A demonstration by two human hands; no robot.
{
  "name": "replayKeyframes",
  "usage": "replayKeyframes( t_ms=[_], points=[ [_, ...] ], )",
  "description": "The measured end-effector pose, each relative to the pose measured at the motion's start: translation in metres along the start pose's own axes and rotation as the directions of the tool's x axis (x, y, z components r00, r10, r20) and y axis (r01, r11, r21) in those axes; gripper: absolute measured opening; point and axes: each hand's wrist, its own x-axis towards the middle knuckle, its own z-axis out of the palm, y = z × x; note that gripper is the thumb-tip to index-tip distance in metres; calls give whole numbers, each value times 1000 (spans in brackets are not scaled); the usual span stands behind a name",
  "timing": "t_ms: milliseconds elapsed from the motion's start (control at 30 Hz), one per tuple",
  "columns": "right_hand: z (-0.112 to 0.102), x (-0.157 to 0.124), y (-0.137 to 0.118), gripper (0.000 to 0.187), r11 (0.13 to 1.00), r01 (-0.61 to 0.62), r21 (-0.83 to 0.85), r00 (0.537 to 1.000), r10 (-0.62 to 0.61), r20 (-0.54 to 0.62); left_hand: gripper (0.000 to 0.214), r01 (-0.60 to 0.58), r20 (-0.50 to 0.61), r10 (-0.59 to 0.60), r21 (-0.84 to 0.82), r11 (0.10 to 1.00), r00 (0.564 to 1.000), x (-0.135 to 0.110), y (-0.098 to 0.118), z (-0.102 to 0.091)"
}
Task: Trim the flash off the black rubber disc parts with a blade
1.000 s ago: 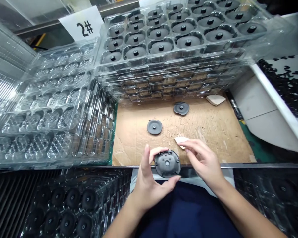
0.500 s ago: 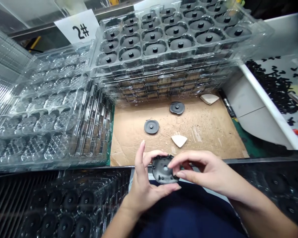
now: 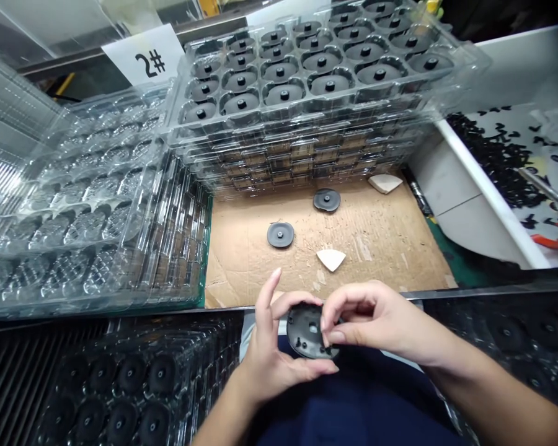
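The person's left hand (image 3: 276,353) cradled a black moulded disc (image 3: 312,331) from below and from its left side, the fingers curled around the rim and the thumb-side digit rising clear beside it. The right hand (image 3: 374,319) came in from the other side, closed together, its fingertips (image 3: 329,336) pressed on the disc's right edge near the central hole. The disc was thus clamped between both hands, tilted with its face towards the camera, showing small pegs around the hole, and it sat just above the person's dark blue lap (image 3: 353,412). Beyond the hands, on a scuffed cardboard sheet (image 3: 242,266), lay two similar black discs (image 3: 280,235) and a white triangular piece (image 3: 331,260), with a second such piece (image 3: 385,183) further back. Stacked clear plastic trays (image 3: 307,148) rose behind the sheet, the top one holding rows of black discs, beside a paper label reading "2#" (image 3: 142,56). More clear trays (image 3: 74,229) stood to the left, and a white bin (image 3: 497,167) of small black parts lay to the right.
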Motion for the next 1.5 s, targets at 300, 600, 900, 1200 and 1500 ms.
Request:
replayKeyframes(
  t_ms=[300,600,900,1200,1500],
  points=[
    [-3,-39,27,8,969,243,-53,915,-247,-319,105,-263,1,265,136,955,964,4,4,7],
    [10,-75,27,23,762,414,-497,791,-572,-217,101,-438,48,443,274,856,895,1,24,22],
    [25,-88,30,18,713,510,-481,764,-632,-126,101,-448,137,427,229,864,894,-9,35,33],
    [17,-84,23,15,851,284,-442,904,-391,-173,101,-269,109,256,137,953,961,-11,37,30],
    [14,-62,16,15,990,129,-63,987,-135,-92,103,25,239,6,-128,991,971,-10,27,23]
  ],
)
